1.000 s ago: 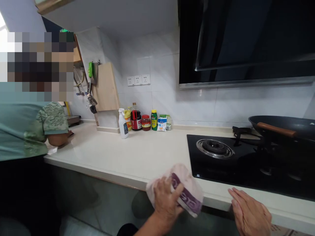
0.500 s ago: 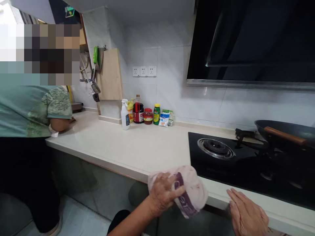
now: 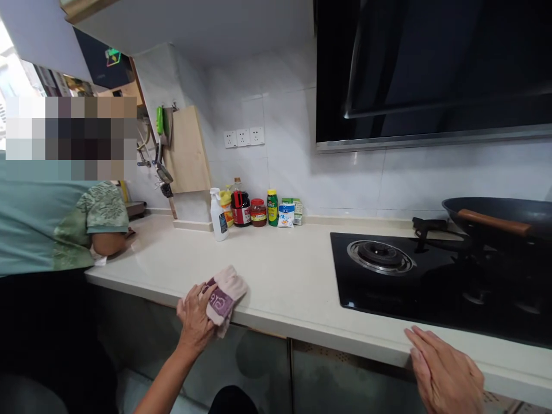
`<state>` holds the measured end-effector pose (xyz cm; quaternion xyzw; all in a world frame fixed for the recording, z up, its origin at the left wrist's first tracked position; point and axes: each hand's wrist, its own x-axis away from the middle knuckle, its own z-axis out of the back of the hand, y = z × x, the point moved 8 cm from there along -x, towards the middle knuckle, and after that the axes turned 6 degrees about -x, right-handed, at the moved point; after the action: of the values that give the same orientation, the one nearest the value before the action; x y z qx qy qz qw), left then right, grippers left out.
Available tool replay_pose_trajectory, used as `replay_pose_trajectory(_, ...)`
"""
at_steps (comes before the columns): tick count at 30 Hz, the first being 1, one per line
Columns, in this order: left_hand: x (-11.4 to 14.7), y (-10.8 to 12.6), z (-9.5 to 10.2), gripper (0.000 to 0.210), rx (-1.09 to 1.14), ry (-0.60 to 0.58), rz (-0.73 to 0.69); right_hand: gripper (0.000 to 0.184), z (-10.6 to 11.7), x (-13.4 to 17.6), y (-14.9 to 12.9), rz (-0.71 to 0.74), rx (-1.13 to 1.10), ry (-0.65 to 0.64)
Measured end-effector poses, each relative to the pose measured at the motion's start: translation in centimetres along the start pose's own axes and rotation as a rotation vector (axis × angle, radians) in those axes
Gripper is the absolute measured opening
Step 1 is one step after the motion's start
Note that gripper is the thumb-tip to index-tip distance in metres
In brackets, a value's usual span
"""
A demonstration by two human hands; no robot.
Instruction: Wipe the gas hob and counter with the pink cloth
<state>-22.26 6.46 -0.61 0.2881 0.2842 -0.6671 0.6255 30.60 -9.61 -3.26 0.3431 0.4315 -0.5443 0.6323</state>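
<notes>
Fingers (image 3: 195,299) of my left hand (image 3: 194,316) clamp the crumpled pink-and-purple cloth (image 3: 224,293) on the cream desk (image 3: 276,276) front edge, its length angling away rightward; right hand (image 3: 446,374) lies flat, empty.

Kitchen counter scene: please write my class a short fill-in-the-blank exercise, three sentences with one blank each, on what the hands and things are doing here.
1. The left hand presses a pink and purple ____ against the counter's front edge.
2. The right hand lies flat and ____, palm down on the counter edge in front of the black stove.
3. The wok with a wooden handle sits on the stove's ____ burner.

Missing words: cloth; empty; right
</notes>
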Motion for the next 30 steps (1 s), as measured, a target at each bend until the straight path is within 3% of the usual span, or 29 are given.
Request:
replay_pose_trajectory(2, -0.9, 0.7, 0.4, 0.051, -0.042, -0.099, 0.056, 0.035, 0.0, -0.1, -0.1, 0.003, 0.004, 0.011)
replay_pose_trajectory(4, -1.7, 3.3, 1.2, 0.052, -0.065, -0.201, 0.024, 0.035, 0.0, -0.2, -0.2, -0.013, 0.017, 0.032)
replay_pose_trajectory(8, -2.3, 11.4, 3.1, 0.065, -0.002, -0.34, -0.106, 0.034, -0.1, -0.2, -0.3, -0.049, 0.032, 0.052)
replay_pose_trajectory(13, -0.9, 22.5, 3.8, 0.079, 0.277, -0.592, -0.282, 0.034, -0.1, -0.3, -0.4, -0.053, 0.039, 0.045)
replay_pose_trajectory(16, 0.2, 28.6, 4.6, 0.088, 0.48, -0.627, -0.408, 0.035, 0.0, -0.3, -0.3, -0.041, 0.041, 0.028)
replay_pose_trajectory(18, 0.8, 31.2, 4.9, 0.091, 0.547, -0.625, -0.421, 0.034, 0.0, -0.3, -0.3, -0.032, 0.043, 0.025)
replay_pose_trajectory(20, 1.0, 32.4, 4.8, 0.088, 0.556, -0.614, -0.399, 0.033, 0.0, -0.2, -0.2, -0.026, 0.039, 0.023)
replay_pose_trajectory(23, 0.6, 32.5, 4.9, 0.074, 0.524, -0.564, -0.405, 0.034, -0.2, 0.0, 0.0, -0.043, 0.03, 0.008)
replay_pose_trajectory(25, -0.1, 31.7, 4.9, 0.067, 0.497, -0.555, -0.422, 0.035, -0.3, 0.1, 0.2, -0.062, 0.025, -0.004)
replay_pose_trajectory(30, -2.6, 27.7, 2.4, 0.062, 0.39, -0.713, -0.388, 0.033, -0.2, 0.1, 0.2, -0.065, -0.004, -0.027)
